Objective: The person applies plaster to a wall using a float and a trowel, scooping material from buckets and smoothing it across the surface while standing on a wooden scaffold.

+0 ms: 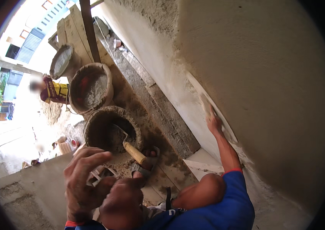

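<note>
My right hand, arm stretched out, is closed on a long pale plastering float, which lies slantwise flat against the wall. Smooth, darker plaster shows on one side of the float, paler wall on the other. Raised at the lower left, my left hand is open; its fingers are bent and apart, with nothing seen between them. Just beyond it stands a bucket of mortar. A trowel rests in that bucket, its wooden handle leaning over the rim toward me.
Two more mortar-caked buckets, a middle one and a far one, stand in line on the planks. A dark upright post rises beside them. Below at the left is another person in maroon and yellow.
</note>
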The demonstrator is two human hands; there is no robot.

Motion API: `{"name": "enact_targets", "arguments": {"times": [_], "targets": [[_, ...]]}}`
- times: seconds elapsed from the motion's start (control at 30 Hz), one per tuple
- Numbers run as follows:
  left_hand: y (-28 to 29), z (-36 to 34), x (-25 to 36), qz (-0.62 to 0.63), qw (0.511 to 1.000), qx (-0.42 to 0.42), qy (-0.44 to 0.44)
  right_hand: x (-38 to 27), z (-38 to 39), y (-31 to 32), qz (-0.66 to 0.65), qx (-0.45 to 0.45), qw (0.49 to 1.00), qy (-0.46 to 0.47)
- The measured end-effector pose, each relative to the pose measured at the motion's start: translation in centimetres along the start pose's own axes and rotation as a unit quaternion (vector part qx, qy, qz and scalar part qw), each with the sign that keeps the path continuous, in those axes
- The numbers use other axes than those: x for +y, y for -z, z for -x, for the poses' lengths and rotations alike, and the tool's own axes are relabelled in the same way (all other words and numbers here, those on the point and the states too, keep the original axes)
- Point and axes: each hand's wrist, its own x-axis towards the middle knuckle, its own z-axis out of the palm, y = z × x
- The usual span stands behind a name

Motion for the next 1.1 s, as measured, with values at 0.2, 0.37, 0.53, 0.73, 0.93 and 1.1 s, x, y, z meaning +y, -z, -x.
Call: {"name": "enact_targets", "arguments": {"times": [0.2,0.37,0.53,0.73,0.93,1.1], "targets": [[1.7,2.7,-3.9,-0.018,0.987,0.065,0.149,8.1,9.9,-0.8,0.042,-0.085,0.994,-0.059],[0.2,1.4,-3.8,-0.042,0.990,0.069,0.112,-6.9,-6.4,3.7,-0.050,0.038,0.998,0.017],[-2.0,0.3,-3.9,0.003,0.996,0.061,0.057,-10.5,-13.7,3.5,-0.043,-0.032,0.998,0.024],[-1.3,1.9,-4.7,-0.017,0.990,0.067,0.126,3.9,-1.6,-6.1,0.111,-0.251,0.954,-0.119],[-2.0,1.8,-5.0,-0.041,0.987,0.039,0.149,11.7,13.4,-2.1,0.152,-0.313,0.919,-0.186],[-3.4,1.3,-5.9,-0.010,0.993,0.030,0.111,7.5,11.4,2.4,0.066,-0.231,0.958,-0.160]]}}
